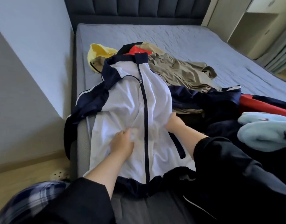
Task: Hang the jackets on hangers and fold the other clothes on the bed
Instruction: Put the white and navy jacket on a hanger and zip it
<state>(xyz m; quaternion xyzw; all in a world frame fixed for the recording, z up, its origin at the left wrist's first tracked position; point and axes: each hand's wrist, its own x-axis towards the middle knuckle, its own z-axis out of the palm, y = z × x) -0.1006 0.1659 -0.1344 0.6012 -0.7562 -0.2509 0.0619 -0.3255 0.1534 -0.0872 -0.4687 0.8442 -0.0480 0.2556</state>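
A bed (pixel 187 39) with a grey-blue quilted cover and a dark padded headboard (pixel 139 8) fills the room's corner, and on its near left corner lies the white and navy track jacket (pixel 126 101), front up, zip (pixel 145 110) closed to the collar (pixel 140 58), one navy sleeve (pixel 90 101) trailing over the bed's edge. The left hand (pixel 122 143) rests on the white panel just left of the zip, fingers lightly bent into a small bunch of cloth; whether it pinches or only presses I cannot tell. The right hand (pixel 174 122) holds the jacket's right edge, thumb on top and fingers tucked under the cloth. This looks like readying the jacket for a hanger, though no hanger shows. To do it well, the slippery fabric wants taking by the shoulders, not mid-body, so the front stays flat and the dangling sleeve comes along. Beyond it lie a khaki garment (pixel 176 70) and a yellow one (pixel 98 49); to the right, a red and navy piece (pixel 260 104) and a pale blue fleece (pixel 265 131) wait for folding
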